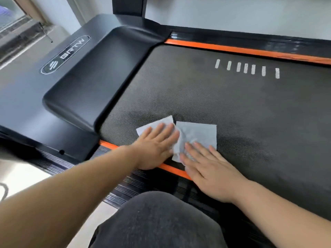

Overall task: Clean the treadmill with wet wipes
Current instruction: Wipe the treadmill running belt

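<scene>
The treadmill's black textured belt (223,104) fills the middle and right of the view, edged by orange strips. Two pale grey wet wipes lie flat on the belt near its front edge. My left hand (155,145) presses flat on the left wipe (154,125), fingers straight. My right hand (209,169) presses flat on the right wipe (198,133), which is partly crumpled under my fingertips. The two wipes touch or overlap in the middle.
The black motor cover (86,81) with an oval logo lies to the left of the belt. An upright post (129,6) rises at the back. The near orange strip (175,170) and ribbed side rail (136,181) run under my wrists. My knee in dark trousers (157,221) is at the bottom.
</scene>
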